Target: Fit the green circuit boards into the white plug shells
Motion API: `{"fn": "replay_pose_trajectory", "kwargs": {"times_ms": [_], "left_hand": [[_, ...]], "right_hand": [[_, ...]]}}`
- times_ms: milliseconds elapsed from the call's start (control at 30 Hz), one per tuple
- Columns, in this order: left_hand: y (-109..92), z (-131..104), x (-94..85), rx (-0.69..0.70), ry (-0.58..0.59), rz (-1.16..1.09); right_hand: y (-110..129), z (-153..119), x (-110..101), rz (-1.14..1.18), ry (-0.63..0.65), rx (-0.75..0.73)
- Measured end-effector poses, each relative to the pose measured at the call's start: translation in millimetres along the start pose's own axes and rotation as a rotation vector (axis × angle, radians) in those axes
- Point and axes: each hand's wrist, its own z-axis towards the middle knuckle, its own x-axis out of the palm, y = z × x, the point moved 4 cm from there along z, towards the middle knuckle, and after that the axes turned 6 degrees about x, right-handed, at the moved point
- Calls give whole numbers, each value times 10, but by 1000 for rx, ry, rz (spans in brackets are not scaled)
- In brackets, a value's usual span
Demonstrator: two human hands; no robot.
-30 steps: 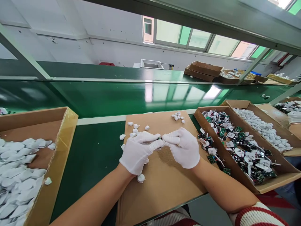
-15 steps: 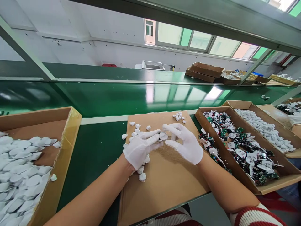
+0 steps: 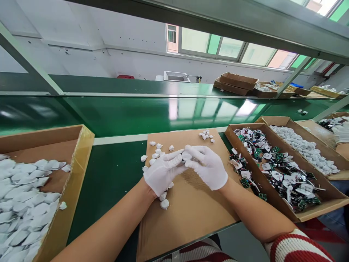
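My left hand (image 3: 161, 175), in a white glove, pinches a small white rounded piece (image 3: 187, 155) over the cardboard sheet (image 3: 196, 214). From the other side the fingertips of my right hand (image 3: 209, 169), gloved too, close on the same piece and partly cover it. Several similar white pieces (image 3: 164, 204) lie around and under my left hand. A further cluster of tiny white parts (image 3: 206, 135) sits at the sheet's far edge.
On the left stands a cardboard box (image 3: 79, 160) of flat white pieces. To the right, a box (image 3: 255, 178) holds circuit boards with white parts; more boards (image 3: 245, 174) lie beside it. Another box (image 3: 275, 119) has white pieces. A co-worker's gloved hand (image 3: 342, 133) shows far right.
My right hand has moved left and its fingers have closed onto the white piece. My left hand has stayed nearly in place.
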Motion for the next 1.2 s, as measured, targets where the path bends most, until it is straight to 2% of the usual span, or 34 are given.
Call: {"fn": "replay_pose_trajectory", "kwargs": {"times_ms": [67, 133, 200, 267, 333, 433, 500, 633, 767, 800, 933, 1033, 1200], "left_hand": [[4, 14, -31, 23, -1, -37], [7, 18, -48, 30, -9, -39], [6, 10, -44, 30, -11, -23], [1, 0, -26, 32, -1, -20], [-6, -8, -24, 39, -10, -35], [3, -14, -74, 18, -115, -68], [11, -18, -105, 3, -194, -102], [-1, -1, -105, 39, -219, -124], [26, 41, -125, 40, -163, -99], [38, 48, -128, 39, -125, -93], [75, 31, -106, 45, 36, -49], [102, -8, -74, -5, 80, 3], [99, -34, 53, -43, 151, 20]], "right_hand": [[-40, -16, -16, 12, -66, 74], [-43, -26, -44, -37, -106, 62], [13, -22, -62, -128, -85, -61], [86, -24, -53, -257, -7, -197], [135, -48, -30, -422, 56, -261], [168, -132, 28, -634, 61, -234], [188, -194, 84, -666, 38, -190], [214, -198, 149, -582, -24, -42], [173, -76, 112, -333, 102, 31], [152, -50, 66, -250, 88, 34], [80, -7, -154, 4, -98, 2], [133, 10, -182, -52, -85, -92], [225, 43, -86, -144, 74, -165]]}}
